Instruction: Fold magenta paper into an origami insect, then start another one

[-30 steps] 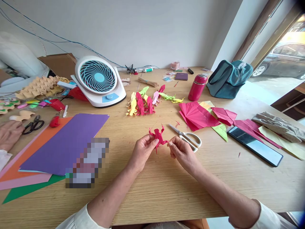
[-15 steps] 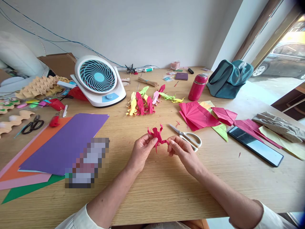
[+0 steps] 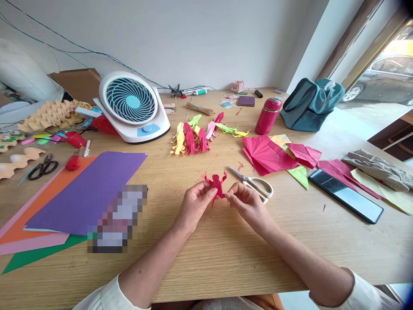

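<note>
A folded red origami frog with thin bent legs is held above the table, in front of me. My left hand pinches its body between thumb and fingers. The fingertips of my right hand are closed on the end of the leg at its right side. White-handled scissors lie just beyond my right hand, blades pointing to the back left. Farther back stands a cluster of folded paper figures in red, yellow, pink and green.
Red paper sheets, a red flask and a phone are on the right. A teal bag stands behind them. To the left are a white fan, purple paper and black scissors.
The origami frog has turned slightly and shifted a little to the right. My right fingers have moved closer in along its leg.
</note>
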Tool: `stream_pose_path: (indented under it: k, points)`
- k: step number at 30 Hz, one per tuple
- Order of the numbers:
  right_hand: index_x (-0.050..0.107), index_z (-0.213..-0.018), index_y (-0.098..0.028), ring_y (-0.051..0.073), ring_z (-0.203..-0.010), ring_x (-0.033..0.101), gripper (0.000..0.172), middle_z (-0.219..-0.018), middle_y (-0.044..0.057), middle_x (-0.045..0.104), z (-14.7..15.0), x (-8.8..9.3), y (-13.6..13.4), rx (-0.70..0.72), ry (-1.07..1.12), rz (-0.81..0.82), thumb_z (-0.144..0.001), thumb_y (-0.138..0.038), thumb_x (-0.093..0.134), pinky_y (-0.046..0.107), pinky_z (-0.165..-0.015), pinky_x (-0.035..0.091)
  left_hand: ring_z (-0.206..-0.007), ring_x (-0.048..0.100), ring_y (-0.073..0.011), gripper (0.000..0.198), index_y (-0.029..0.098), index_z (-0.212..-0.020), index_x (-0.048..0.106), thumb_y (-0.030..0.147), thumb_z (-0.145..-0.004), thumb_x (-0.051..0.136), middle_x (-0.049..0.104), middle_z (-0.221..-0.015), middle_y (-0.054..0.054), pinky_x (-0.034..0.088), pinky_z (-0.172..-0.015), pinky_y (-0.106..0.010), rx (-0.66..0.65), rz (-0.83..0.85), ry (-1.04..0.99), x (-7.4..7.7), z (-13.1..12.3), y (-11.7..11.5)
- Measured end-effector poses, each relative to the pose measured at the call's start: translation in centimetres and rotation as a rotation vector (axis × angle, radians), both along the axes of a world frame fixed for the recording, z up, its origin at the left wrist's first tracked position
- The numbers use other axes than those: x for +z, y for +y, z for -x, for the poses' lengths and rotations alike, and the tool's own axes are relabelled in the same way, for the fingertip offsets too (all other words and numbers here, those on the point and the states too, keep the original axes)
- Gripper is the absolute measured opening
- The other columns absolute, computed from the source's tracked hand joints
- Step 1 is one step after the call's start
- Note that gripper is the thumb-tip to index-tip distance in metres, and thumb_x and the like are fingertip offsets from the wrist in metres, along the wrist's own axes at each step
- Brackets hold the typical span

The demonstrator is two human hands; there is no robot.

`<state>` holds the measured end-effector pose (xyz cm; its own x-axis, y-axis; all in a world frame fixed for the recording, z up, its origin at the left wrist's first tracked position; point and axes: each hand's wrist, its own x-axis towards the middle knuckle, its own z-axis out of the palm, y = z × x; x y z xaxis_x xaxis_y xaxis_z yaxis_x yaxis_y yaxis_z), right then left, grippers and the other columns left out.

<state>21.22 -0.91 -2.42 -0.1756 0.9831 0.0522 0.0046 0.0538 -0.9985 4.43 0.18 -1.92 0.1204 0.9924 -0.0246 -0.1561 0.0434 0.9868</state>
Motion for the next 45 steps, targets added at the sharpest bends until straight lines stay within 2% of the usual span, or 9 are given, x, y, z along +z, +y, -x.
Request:
stream_pose_path:
  k: [5, 10, 15, 22, 28, 32, 36, 40, 45]
  points:
    - [0.064, -0.080, -0.019, 0.014, -0.066, 0.052, 0.043, -0.072, 0.001, 0.057, -0.3, 0.7, 0.0, -0.007, 0.062, 0.090, -0.088, -0.061, 0.055, 0.029, -0.066, 0.044, -0.080, 0.060, -0.0129, 0.022, 0.014, -0.086, 0.071, 0.035, -0.079, 0.074, 0.069, -0.084, -0.002, 0.046, -0.080, -0.025, 0.024, -0.016, 0.012, -0.1, 0.1, 0.0]
    - [0.069, -0.087, -0.018, 0.014, -0.068, 0.056, 0.046, -0.083, 0.004, 0.064, -0.2, -0.1, 0.3, -0.027, 0.201, 0.231, -0.085, -0.063, 0.059, 0.028, -0.066, 0.046, -0.077, 0.061, -0.0132, 0.021, 0.014, -0.086, 0.069, 0.034, -0.080, 0.073, 0.069, -0.084, -0.002, 0.047, -0.081, -0.027, 0.037, -0.022, 0.009, 0.0, 0.1, 0.0]
    - [0.071, -0.087, -0.018, 0.014, -0.072, 0.055, 0.043, -0.090, 0.006, 0.068, 0.0, -0.3, 0.2, 0.031, 0.238, 0.263, -0.086, -0.060, 0.060, 0.028, -0.068, 0.046, -0.080, 0.061, -0.0124, 0.021, 0.014, -0.086, 0.068, 0.034, -0.080, 0.073, 0.070, -0.086, -0.002, 0.046, -0.080, -0.024, 0.043, -0.027, 0.026, -0.1, 0.1, 0.0]
    - [0.068, -0.076, -0.018, 0.012, -0.069, 0.053, 0.035, -0.075, 0.002, 0.063, 0.0, -0.1, 0.2, 0.053, 0.245, 0.286, -0.078, -0.052, 0.073, 0.027, -0.067, 0.042, -0.072, 0.059, -0.0109, 0.018, 0.015, -0.084, 0.067, 0.033, -0.082, 0.070, 0.065, -0.076, 0.000, 0.046, -0.075, -0.023, 0.074, -0.052, 0.029, -0.2, 0.2, 0.1]
    - [0.069, -0.078, -0.018, 0.011, -0.066, 0.049, 0.034, -0.070, 0.000, 0.059, 0.0, -0.3, 0.3, 0.050, 0.204, 0.242, -0.077, -0.052, 0.075, 0.027, -0.067, 0.038, -0.077, 0.060, -0.0116, 0.020, 0.015, -0.089, 0.067, 0.032, -0.080, 0.072, 0.067, -0.083, -0.001, 0.048, -0.075, -0.023, 0.066, -0.056, 0.030, -0.7, 0.1, 0.2]
    - [0.068, -0.077, -0.018, 0.011, -0.065, 0.048, 0.033, -0.066, -0.001, 0.058, 0.0, -0.4, 0.3, 0.046, 0.207, 0.227, -0.077, -0.050, 0.075, 0.026, -0.066, 0.037, -0.083, 0.064, -0.0147, 0.023, 0.015, -0.091, 0.067, 0.031, -0.077, 0.075, 0.070, -0.088, -0.003, 0.051, -0.081, -0.028, 0.034, -0.043, 0.011, -0.8, 0.0, 0.0]
    - [0.068, -0.074, -0.018, 0.011, -0.066, 0.049, 0.034, -0.068, 0.000, 0.059, 0.0, -0.1, 0.2, 0.054, 0.281, 0.250, -0.077, -0.051, 0.075, 0.025, -0.067, 0.039, -0.086, 0.066, -0.0156, 0.022, 0.015, -0.089, 0.065, 0.030, -0.077, 0.075, 0.072, -0.090, -0.004, 0.052, -0.086, -0.030, 0.005, -0.029, 0.001, -0.8, -0.1, 0.0]
    - [0.070, -0.081, -0.019, 0.011, -0.067, 0.051, 0.034, -0.076, 0.001, 0.062, 0.1, 0.1, 0.1, 0.045, 0.349, 0.306, -0.077, -0.052, 0.075, 0.025, -0.065, 0.041, -0.086, 0.067, -0.0154, 0.023, 0.015, -0.091, 0.064, 0.029, -0.076, 0.076, 0.073, -0.092, -0.004, 0.051, -0.086, -0.029, -0.002, -0.001, -0.013, -0.8, -0.1, -0.1]
    - [0.069, -0.082, -0.019, 0.011, -0.068, 0.050, 0.033, -0.077, 0.000, 0.059, 0.2, 0.1, 0.2, 0.084, 0.274, 0.287, -0.078, -0.051, 0.074, 0.026, -0.066, 0.040, -0.086, 0.065, -0.0152, 0.026, 0.015, -0.091, 0.066, 0.034, -0.077, 0.077, 0.072, -0.091, -0.004, 0.049, -0.084, -0.028, -0.037, 0.010, 0.006, -0.6, -0.2, -0.3]
